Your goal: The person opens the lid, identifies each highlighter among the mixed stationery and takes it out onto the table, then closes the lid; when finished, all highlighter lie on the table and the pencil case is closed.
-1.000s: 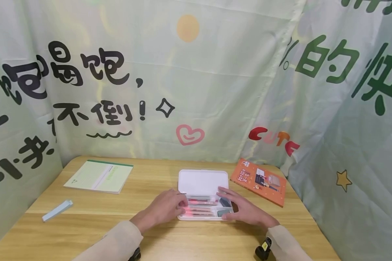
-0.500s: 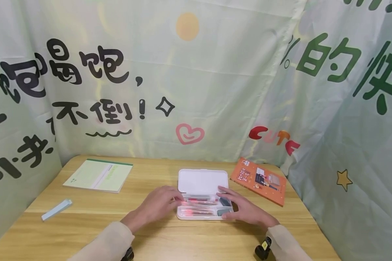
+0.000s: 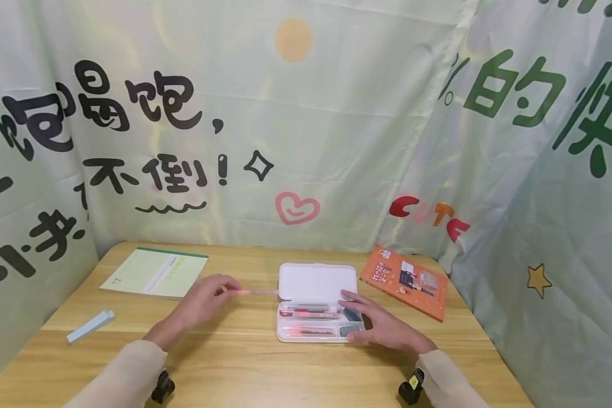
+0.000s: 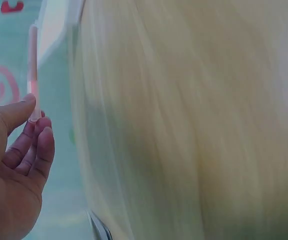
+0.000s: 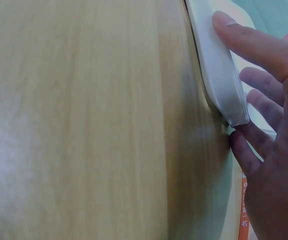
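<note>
My left hand [image 3: 204, 303] pinches one end of a pink translucent pen [image 3: 261, 292] between thumb and fingers, above the table left of the white pencil case [image 3: 306, 340]. In the left wrist view the pen [image 4: 33, 60] points up from the fingertips. The case lies with its lid [image 3: 317, 281] flipped back. Red and pink pens [image 3: 311, 331] lie in its two compartments, with dark grey blocks [image 3: 349, 331] at the right end. My right hand [image 3: 390, 327] rests spread on the case's right end; in the right wrist view, its thumb and fingers touch the case wall [image 5: 219, 75].
A pale green notebook [image 3: 153, 275] lies at the back left of the wooden table [image 3: 285, 374]. Nearer the left edge is a light blue stick-like piece [image 3: 90, 326]. An orange booklet [image 3: 407, 280] lies at the back right. Printed cloth [image 3: 336, 141] hangs around the table.
The left hand has lifted the pink pen out of the case's front compartment and moved left with it. The right hand has stayed on the case.
</note>
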Demonstrator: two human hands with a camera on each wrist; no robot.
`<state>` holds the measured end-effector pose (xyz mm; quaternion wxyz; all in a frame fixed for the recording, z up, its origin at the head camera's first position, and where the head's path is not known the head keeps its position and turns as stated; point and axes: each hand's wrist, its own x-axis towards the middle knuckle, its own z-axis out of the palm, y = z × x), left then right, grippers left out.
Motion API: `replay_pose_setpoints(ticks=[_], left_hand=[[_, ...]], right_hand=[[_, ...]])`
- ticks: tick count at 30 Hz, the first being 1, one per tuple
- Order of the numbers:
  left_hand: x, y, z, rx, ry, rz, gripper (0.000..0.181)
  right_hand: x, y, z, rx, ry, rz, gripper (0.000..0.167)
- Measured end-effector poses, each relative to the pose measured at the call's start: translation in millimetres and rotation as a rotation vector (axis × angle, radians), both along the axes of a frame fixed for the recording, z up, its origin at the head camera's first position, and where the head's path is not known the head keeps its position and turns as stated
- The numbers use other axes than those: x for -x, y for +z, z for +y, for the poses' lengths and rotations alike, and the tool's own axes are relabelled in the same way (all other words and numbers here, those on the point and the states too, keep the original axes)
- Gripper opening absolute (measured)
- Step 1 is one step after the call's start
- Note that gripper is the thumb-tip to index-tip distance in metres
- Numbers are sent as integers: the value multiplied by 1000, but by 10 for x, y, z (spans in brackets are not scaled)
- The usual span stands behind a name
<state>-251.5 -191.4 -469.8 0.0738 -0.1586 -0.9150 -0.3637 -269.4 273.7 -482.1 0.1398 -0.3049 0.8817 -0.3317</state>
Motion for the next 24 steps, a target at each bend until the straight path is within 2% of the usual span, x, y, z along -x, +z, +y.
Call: replay_pose_setpoints(ticks=[4,9,15,24], left_hand=[[50,-25,-138,7,33,-27,9],[134,-90,-190,53,61,-64,6],[235,-189,-125,94,72,-84,4],[312,-182,-38,117,98,-102,11]], right_hand=[[-5,5,2,-1,-3,-4,78],[-15,17,0,1,0,-1,78],[-22,31,8,-6,5,3,78],[-26,66,10,-6,33,23,77]])
